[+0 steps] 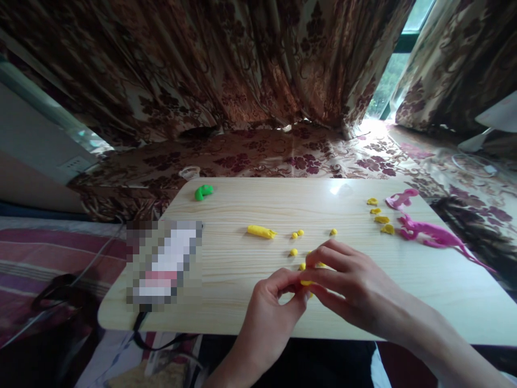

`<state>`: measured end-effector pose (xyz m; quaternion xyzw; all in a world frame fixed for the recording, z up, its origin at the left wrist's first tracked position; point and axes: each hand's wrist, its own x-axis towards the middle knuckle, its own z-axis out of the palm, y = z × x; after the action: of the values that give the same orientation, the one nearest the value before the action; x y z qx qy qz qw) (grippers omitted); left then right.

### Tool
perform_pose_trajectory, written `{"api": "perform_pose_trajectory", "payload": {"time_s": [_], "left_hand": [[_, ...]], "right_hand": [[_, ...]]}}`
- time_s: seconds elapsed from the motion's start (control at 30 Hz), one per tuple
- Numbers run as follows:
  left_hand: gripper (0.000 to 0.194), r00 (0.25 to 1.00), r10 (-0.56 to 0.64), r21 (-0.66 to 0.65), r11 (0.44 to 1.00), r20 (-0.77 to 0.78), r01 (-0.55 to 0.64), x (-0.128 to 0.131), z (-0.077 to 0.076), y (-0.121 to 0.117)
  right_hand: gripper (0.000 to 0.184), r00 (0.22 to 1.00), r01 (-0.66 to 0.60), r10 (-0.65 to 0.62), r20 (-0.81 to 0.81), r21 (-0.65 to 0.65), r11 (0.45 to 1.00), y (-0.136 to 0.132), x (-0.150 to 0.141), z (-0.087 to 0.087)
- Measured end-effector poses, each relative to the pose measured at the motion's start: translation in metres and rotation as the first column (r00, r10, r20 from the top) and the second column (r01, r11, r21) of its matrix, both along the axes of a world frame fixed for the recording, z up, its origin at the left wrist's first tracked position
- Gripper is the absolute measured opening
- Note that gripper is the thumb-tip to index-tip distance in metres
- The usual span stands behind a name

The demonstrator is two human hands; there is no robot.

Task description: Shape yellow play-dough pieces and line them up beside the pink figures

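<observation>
A small piece of yellow modelling clay (306,282) is pinched between my two hands above the near part of the table. My left hand (274,307) grips it with thumb and forefinger from the left. From the right, my right hand (349,277) closes its fingertips on the same piece and partly hides it. Just beyond my fingers lie several little yellow clay balls (293,252), some half covered by my right hand. A yellow clay roll (261,231), ragged at its right end, rests farther left.
A green clay figure (203,192) sits at the far left of the wooden table (226,302). Toward the right are several flat yellow clay pieces (382,220), a pale pink clay shape (403,199) and a magenta long-tailed clay figure (436,234). A blurred-out object (165,264) with a strap lies left.
</observation>
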<state>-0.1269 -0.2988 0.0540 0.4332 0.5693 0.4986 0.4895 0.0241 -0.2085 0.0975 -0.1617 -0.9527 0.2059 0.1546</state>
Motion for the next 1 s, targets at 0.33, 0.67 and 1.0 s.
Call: {"api": "perform_pose_trajectory", "payload": {"time_s": [0.33, 0.67, 1.0], "left_hand": [[0.015, 0.993, -0.013, 0.011, 1.0, -0.12, 0.015, 0.0, 0.004, -0.002], [0.017, 0.962, 0.157, -0.106, 0.985, 0.222, -0.136, 0.002, -0.009, 0.002], [0.025, 0.92, 0.095, -0.083, 0.994, 0.381, -0.068, 0.017, 0.011, 0.002]], "right_hand": [[0.015, 0.994, -0.056, 0.046, 0.101, 0.097, 0.994, -0.003, -0.004, -0.001], [0.024, 0.933, 0.215, -0.252, -0.257, -0.162, 0.963, -0.008, 0.007, -0.021], [0.007, 0.849, 0.334, -0.448, -0.282, -0.371, 0.866, -0.024, 0.006, -0.034]]}}
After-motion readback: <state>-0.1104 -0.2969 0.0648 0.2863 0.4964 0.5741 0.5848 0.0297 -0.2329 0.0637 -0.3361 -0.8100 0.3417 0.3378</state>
